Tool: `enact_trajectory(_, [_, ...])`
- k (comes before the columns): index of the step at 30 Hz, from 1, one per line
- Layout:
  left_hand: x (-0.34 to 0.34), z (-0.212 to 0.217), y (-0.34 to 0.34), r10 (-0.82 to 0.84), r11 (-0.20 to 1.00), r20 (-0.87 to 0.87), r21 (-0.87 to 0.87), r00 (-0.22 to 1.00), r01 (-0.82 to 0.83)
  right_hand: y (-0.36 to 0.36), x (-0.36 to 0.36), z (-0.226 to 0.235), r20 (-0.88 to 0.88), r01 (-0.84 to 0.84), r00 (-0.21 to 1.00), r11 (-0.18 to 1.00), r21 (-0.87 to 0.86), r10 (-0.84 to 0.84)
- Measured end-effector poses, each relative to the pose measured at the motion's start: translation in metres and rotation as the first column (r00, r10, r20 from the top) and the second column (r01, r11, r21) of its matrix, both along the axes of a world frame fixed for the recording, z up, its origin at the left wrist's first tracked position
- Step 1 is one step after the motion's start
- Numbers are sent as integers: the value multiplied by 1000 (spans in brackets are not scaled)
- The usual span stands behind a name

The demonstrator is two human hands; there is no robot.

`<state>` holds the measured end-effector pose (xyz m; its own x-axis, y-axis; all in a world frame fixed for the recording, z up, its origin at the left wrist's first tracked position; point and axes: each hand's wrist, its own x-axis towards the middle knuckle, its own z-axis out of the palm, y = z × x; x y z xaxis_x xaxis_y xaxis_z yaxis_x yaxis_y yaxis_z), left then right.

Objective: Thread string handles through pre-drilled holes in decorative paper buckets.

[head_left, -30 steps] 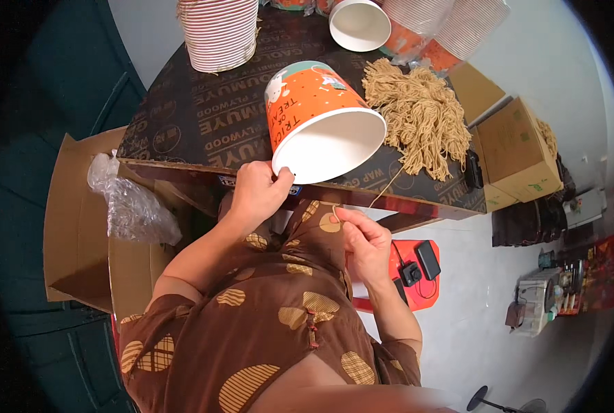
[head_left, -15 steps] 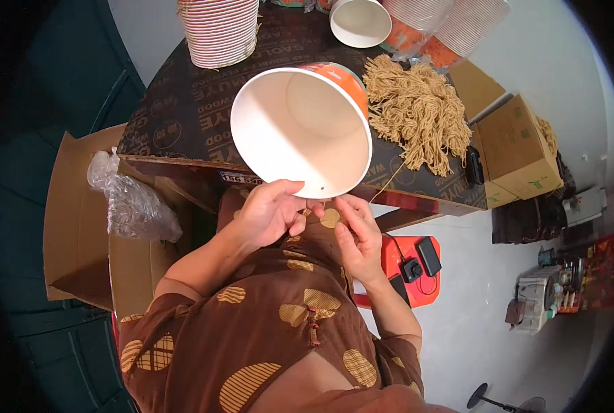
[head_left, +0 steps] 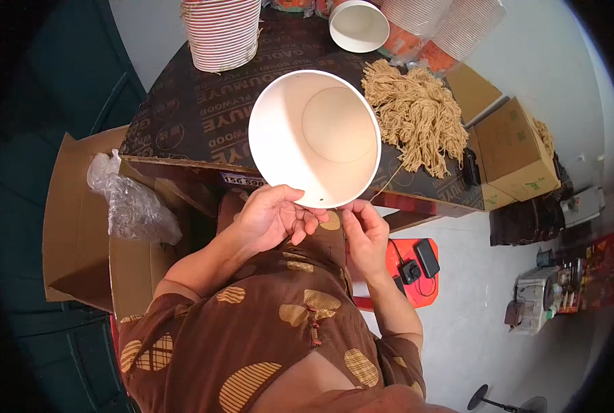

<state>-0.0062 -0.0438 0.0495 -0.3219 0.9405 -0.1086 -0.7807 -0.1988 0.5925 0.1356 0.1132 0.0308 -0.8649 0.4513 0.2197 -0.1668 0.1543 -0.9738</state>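
Note:
A white paper bucket (head_left: pixel 314 138) is tilted over the table's front edge, its open mouth toward me and its round bottom visible inside. Near its lower rim is a small dark hole. My left hand (head_left: pixel 276 217) grips that rim, thumb at the edge and fingers curled below. Just right of the hole, my right hand (head_left: pixel 365 230) is closed in a pinch on a thin tan cord (head_left: pixel 387 184), close under the bucket. The cord runs up toward a heap of tan cords (head_left: pixel 417 117) on the table. The fingertips partly hide its end.
On the dark printed table (head_left: pixel 176 127) stand a stack of nested paper buckets (head_left: pixel 222 34) and another single bucket (head_left: pixel 359 27). Cardboard boxes (head_left: pixel 517 148) are at the right. An open carton (head_left: pixel 76 227) with clear plastic (head_left: pixel 138 210) is at the left; a red stool (head_left: pixel 424 292) holds black devices.
The bucket has turned, so more of its bottom shows and its orange outside is out of sight; it has shifted slightly right and nearer. My right hand has moved a little right.

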Motion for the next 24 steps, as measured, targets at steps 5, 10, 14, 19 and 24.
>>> enact_trajectory(5, [6,-1,3,60,998,-35,-2,998,-60,-6,-9,3,83,-57,994,992,-111,67])
enact_trajectory(10, [5,-1,3,71,997,-45,4,996,-71,-12,-13,6,11,-28,1000,997,-79,29])
enact_trajectory(14, [3,-2,2,100,995,-67,20,993,-98,-5,-12,-2,23,-1,1000,1000,-7,1])
enact_trajectory(19, [4,-4,5,112,994,-52,17,992,-112,-6,-10,1,1,68,998,993,-97,-68])
enact_trajectory(24, [12,-6,11,50,999,85,-8,995,-50,-13,-7,10,-74,156,982,968,-197,-173])
